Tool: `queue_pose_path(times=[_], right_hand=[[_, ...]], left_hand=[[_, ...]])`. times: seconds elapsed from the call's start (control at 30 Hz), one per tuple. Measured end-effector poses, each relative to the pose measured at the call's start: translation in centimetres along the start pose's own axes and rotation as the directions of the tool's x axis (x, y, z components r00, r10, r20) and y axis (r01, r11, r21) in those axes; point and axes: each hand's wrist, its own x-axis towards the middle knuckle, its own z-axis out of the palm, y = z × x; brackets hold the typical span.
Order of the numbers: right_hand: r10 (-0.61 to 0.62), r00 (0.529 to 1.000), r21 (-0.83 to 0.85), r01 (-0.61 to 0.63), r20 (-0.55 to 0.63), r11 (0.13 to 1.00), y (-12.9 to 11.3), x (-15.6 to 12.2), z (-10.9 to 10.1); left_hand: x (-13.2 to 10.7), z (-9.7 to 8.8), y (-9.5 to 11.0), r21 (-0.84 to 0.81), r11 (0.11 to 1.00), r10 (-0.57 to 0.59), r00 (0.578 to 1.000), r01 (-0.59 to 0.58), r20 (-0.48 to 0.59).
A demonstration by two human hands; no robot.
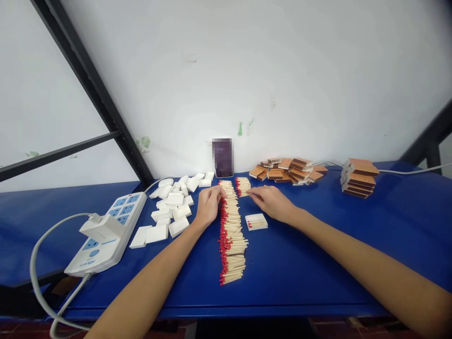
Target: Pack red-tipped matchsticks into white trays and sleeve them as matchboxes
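Observation:
A long row of red-headed matches runs down the blue table, heads to the left. My left hand is curled closed at the row's left edge, fingertips on the upper matches; what it pinches, if anything, is hidden. At the stick ends of a small separate group of matches are the fingertips of my right hand. Its fingers are pressed together, and whether a match is between them is too small to tell. Just below that hand lies a white matchbox tray with a few matches inside.
White trays lie scattered left of the row. Brown matchbox sleeves are heaped at the back right, with a stack of matchboxes farther right. A power strip with cables is at left. A dark-screened phone leans on the wall.

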Motion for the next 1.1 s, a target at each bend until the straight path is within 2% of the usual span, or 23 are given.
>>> queue_pose_path(times=[0.1, 0.33, 0.47, 0.6, 0.87, 1.1], right_hand=[[-0.007, 1.000, 0.038, 0.008, -0.004, 0.999, -0.3, 0.1, 0.6], [0.088, 0.996, 0.111, -0.092, 0.033, 0.990, 0.0, 1.3, 0.8], [0.090, 0.994, 0.092, -0.096, 0.066, 0.991, -0.2, 1.8, 0.9], [0.061, 0.997, 0.066, -0.064, 0.051, 0.996, -0.3, 1.6, 1.0], [-0.009, 1.000, 0.159, 0.005, 0.023, 0.987, 0.3, 1.0, 1.4], [-0.011, 0.999, 0.178, 0.005, 0.033, 0.984, 0.2, 1.0, 1.3]], left_hand=[[0.2, 0.0, -0.3, -0.020, 0.999, -0.025, 0.999, 0.025, -0.033], [0.5, -0.1, -0.8, -0.026, 1.000, -0.018, 0.990, 0.014, -0.141], [0.4, 0.0, -0.7, -0.039, 0.999, -0.028, 0.994, 0.024, -0.109], [0.2, 0.0, -0.6, -0.061, 0.998, -0.011, 0.997, 0.007, -0.073], [0.3, -0.1, -0.8, -0.022, 1.000, -0.009, 0.999, 0.008, -0.049], [0.2, -0.1, -0.6, -0.003, 1.000, -0.009, 0.999, 0.009, -0.038]])
